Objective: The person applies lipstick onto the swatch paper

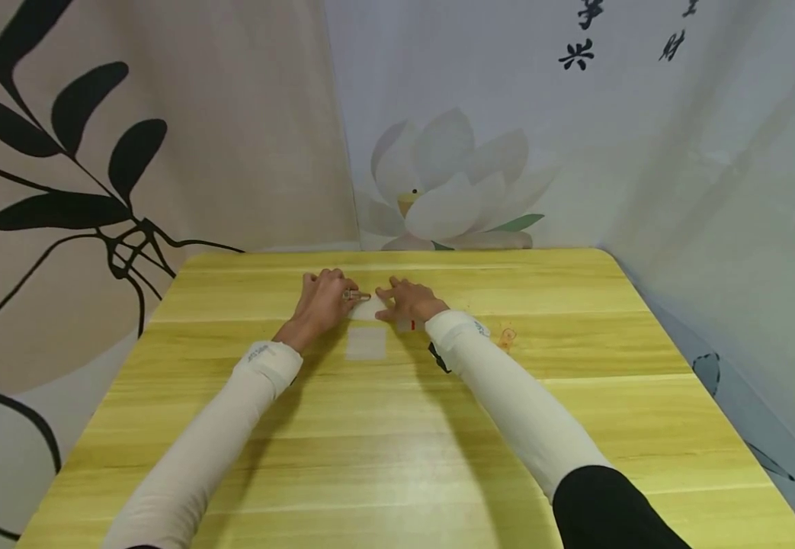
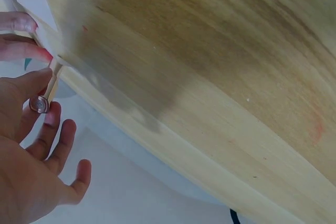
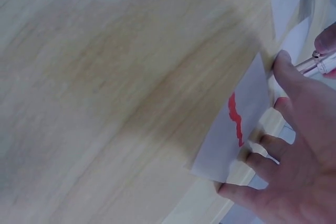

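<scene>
My left hand (image 1: 326,299) pinches a slim lipstick-like tube (image 1: 354,295) with a shiny rose-gold part and a round end, which shows in the left wrist view. The tube's tip lies close over a white paper piece (image 1: 367,309) near the table's far edge. Spread fingers of my right hand (image 1: 411,300) rest on that paper's right side, with the thumb at its near edge. Partly under the right hand is another paper piece (image 3: 227,135) bearing a wavy red streak (image 3: 235,119). A blank paper square (image 1: 366,344) lies nearer to me.
The wooden table (image 1: 397,435) ends just beyond my hands, against a printed curtain (image 1: 253,137). An orange-red smudge (image 1: 507,338) marks the tabletop to the right of my right wrist.
</scene>
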The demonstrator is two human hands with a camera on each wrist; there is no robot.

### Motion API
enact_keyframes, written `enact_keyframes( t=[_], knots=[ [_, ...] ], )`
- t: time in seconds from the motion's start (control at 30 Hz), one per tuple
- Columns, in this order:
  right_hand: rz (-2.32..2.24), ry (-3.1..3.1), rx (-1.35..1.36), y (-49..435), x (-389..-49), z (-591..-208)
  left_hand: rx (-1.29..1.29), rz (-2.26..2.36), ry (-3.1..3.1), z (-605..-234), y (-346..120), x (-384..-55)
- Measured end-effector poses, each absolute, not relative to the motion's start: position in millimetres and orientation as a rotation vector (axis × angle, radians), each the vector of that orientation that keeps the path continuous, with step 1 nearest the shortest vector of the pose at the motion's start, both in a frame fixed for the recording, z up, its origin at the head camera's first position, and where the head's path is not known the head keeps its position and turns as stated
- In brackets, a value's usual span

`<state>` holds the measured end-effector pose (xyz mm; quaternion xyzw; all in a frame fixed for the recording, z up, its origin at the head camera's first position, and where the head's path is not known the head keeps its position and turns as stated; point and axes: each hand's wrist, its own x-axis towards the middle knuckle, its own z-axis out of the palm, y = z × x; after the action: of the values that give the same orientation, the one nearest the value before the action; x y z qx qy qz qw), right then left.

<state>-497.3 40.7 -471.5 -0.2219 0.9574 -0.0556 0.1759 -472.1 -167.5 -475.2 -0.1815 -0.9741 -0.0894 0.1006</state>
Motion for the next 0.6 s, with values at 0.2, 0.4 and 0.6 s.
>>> enact_keyframes(
  t=[0.2,0.4,0.6],
  knots=[
    [-0.170,2.700,-0.631,42,-494,-470,-0.552,-0.266,-2.880,-474,-166,-468],
    [-0.180,2.702,-0.638,43,-491,-467,-0.562,-0.278,-2.868,-473,-166,-464],
    [-0.209,2.693,-0.625,42,-491,-467,-0.567,-0.297,-2.868,-473,-166,-460]
  ],
)
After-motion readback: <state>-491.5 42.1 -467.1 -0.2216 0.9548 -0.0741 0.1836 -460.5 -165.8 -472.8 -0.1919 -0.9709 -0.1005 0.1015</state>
